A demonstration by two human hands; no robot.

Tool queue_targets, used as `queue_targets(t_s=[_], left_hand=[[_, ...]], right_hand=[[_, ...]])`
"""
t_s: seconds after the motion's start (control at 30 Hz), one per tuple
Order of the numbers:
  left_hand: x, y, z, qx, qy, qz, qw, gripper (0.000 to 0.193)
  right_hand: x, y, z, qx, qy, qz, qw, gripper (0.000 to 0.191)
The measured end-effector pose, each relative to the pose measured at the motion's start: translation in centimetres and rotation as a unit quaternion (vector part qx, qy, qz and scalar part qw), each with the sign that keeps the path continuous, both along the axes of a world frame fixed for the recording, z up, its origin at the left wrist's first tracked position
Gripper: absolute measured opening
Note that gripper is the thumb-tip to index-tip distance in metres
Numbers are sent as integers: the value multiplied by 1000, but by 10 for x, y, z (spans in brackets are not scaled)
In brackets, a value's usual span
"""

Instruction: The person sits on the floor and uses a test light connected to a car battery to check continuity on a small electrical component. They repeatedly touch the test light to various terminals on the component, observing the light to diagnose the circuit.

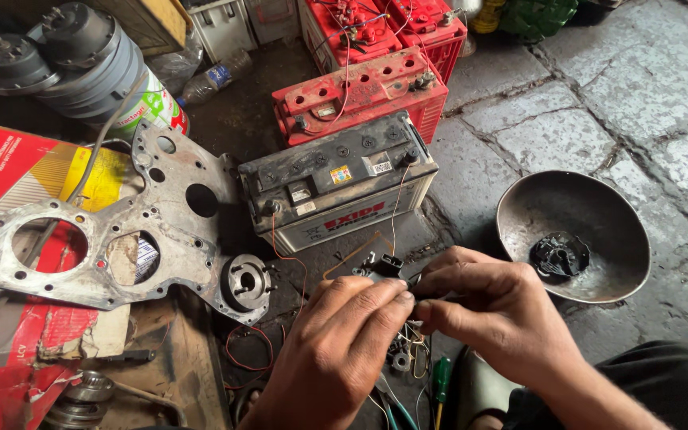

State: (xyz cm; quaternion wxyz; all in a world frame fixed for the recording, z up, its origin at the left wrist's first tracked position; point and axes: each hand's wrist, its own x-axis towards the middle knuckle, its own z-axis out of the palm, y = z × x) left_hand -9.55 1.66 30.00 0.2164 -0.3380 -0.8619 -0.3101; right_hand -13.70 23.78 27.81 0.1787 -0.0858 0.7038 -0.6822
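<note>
My left hand point(336, 342) and my right hand point(491, 306) meet low in the middle of the view. Together they pinch a small black plastic connector point(384, 266) with thin wires, its top poking out above my fingertips. Thin orange and red wires point(300, 267) run from the connector area up to a dirty grey and white car battery point(336, 183) just beyond my hands. Under my hands lie small metal parts and a green-handled tool point(440, 381), partly hidden.
A flat metal engine plate point(121, 239) with round holes lies left on red cardboard. Red batteries point(360, 91) stand behind the grey one. A dark metal bowl point(599, 215) holding a black part point(559, 255) sits right on the stone floor.
</note>
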Motion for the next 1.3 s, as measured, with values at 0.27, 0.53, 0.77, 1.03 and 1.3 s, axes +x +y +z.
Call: queue_targets(t_s=[0.27,0.53,0.77,1.03,1.3], left_hand=[[1,4,2,-22,27,23,999,36],[0,10,-5,103,-52,67,991,38],[-3,11,-6,272,-204,105,934,33],[-2,13,-6,291,-250,110,917,31],[0,13,-2,260,-230,121,930,32]], right_hand=[[11,-15,-20,-169,-97,-92,977,12],[-11,-3,-15,-175,-183,-208,945,19],[4,-2,-1,-29,15,-115,993,18],[5,0,-1,-44,15,-104,993,17],[6,-9,-7,-44,-14,-87,995,16]])
